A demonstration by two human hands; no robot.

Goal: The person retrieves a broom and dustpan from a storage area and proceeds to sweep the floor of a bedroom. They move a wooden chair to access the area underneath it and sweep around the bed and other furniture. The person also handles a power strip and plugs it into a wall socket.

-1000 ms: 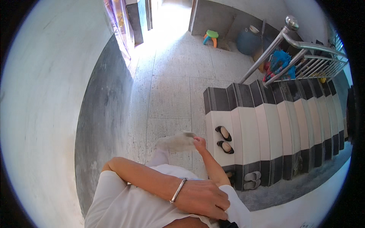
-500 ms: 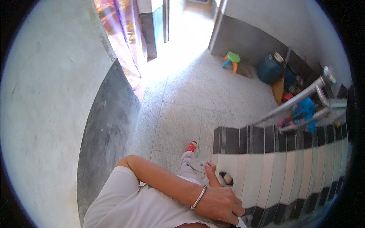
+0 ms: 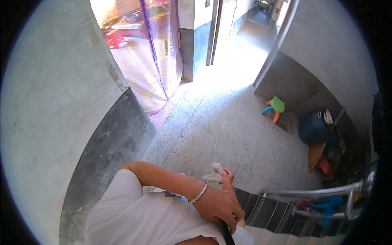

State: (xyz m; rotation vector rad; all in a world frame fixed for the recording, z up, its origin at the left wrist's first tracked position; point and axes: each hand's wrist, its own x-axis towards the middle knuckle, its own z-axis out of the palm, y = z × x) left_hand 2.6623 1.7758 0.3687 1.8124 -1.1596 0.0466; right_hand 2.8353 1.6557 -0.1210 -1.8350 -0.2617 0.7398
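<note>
My left arm, with a silver bangle at the wrist, crosses in front of my white shirt. My left hand is closed at the lower middle, its fingers curled over a black strap beside my white right sleeve. Part of the strap is hidden under the palm. Farther forward, my right hand is closed on a crumpled white cloth, which hangs out to the left of the fingers.
On the right, a metal railing borders striped stairs. Beyond it stand a dark blue drum and a small green-topped stool. A sheer purple-edged curtain hangs in a doorway at left, and a bright doorway opens ahead.
My view has swung right and up, away from the stairs and toward the doorways. The white cloth now shows clearly in my right hand. My left hand has shifted slightly left and up in view.
</note>
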